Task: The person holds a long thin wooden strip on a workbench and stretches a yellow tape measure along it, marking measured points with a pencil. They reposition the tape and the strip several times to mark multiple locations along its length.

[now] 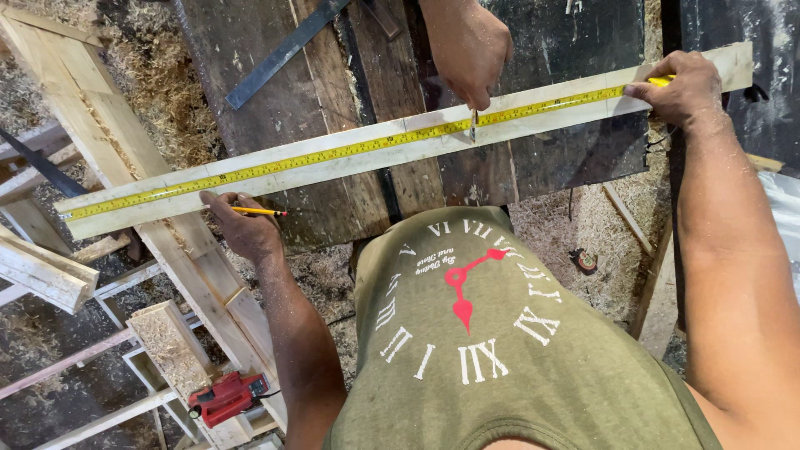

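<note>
Now | right hand pins tape measure; left hand grips pencil

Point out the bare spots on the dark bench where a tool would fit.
One free patch lies on the dark bench above the pale strip, between the sawdust pile and the metal ruler. Another lies below the strip, right of the left hand. Crowded: the strip itself, under the yellow tape, a co-worker's hand and the right hand.

The co-worker's arm is cut off by the top edge.
</note>
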